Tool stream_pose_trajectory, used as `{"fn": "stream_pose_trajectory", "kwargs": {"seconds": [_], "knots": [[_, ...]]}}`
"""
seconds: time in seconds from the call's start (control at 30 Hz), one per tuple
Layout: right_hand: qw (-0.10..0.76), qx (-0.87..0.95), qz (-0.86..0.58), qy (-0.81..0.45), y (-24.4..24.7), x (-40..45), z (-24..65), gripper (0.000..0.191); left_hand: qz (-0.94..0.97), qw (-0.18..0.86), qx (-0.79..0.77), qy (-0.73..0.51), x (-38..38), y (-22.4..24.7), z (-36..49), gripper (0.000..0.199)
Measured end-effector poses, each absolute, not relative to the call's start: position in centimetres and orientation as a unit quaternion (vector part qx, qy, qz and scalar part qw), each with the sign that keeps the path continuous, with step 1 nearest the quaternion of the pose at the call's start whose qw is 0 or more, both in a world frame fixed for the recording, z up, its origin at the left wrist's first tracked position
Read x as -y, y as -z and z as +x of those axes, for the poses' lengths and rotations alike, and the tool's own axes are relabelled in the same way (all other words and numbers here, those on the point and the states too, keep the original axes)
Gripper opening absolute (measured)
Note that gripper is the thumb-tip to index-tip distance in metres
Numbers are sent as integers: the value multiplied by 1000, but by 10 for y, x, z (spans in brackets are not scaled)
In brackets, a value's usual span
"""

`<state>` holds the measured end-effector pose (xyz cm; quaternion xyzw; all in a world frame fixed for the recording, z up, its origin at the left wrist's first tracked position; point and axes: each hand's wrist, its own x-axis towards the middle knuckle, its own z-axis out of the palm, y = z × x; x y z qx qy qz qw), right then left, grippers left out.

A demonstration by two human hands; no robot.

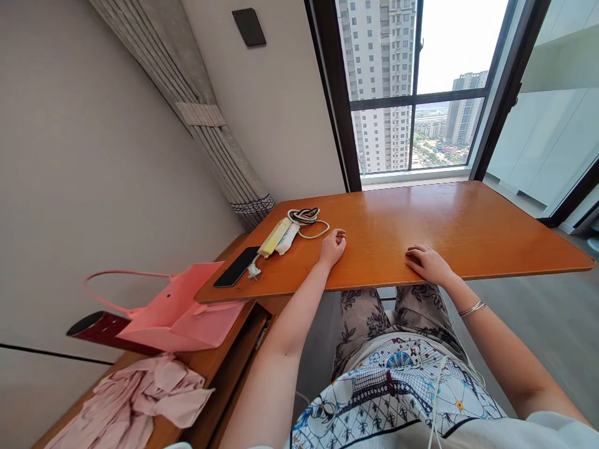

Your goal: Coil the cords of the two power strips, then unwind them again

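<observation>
By the near edge of the table [449,218], the right hand [428,265] rests, fingers loosely bent, nothing visibly held. Farther in, the half-curled, apparently empty left hand [333,247] is nearer the yellow strip [274,237], leftward at the table's left end, long axis slanting away toward the cable coil [303,216].

A pink tote bag [182,321] sat on a wooden cabinet [210,365], partly hiding a dark red object [100,332]. Crumpled pale-pink fabric [145,399] lay nearer. A grey curtain [234,162] hung gathered by a tieback [201,114], near a black wall plate [249,27]. High-rise towers [374,68] stood beyond the dark-framed window [413,100].
</observation>
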<state>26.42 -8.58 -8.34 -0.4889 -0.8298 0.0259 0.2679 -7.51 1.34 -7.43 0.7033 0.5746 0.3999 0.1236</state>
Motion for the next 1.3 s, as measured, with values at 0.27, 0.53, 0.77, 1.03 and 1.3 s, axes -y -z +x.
{"fn": "stream_pose_trajectory", "kwargs": {"seconds": [0.27, 0.53, 0.77, 1.03, 1.3], "knots": [[263, 830, -490, -31, 82, 87, 261, 29, 644, -46, -685, -337, -32, 37, -124, 41], [275, 829, -486, -31, 80, 89, 260, 27, 518, -100, -798, -293, -29, 19, -193, 67], [268, 831, -487, -19, 81, 89, 260, 26, 448, -4, -856, -257, -36, 27, -214, 95], [264, 832, -487, -27, 79, 90, 260, 27, 472, -51, -869, -135, -38, 22, -206, 87], [257, 831, -492, -28, 78, 91, 259, 29, 479, -1, -868, -132, -43, 11, -212, 102]]}}
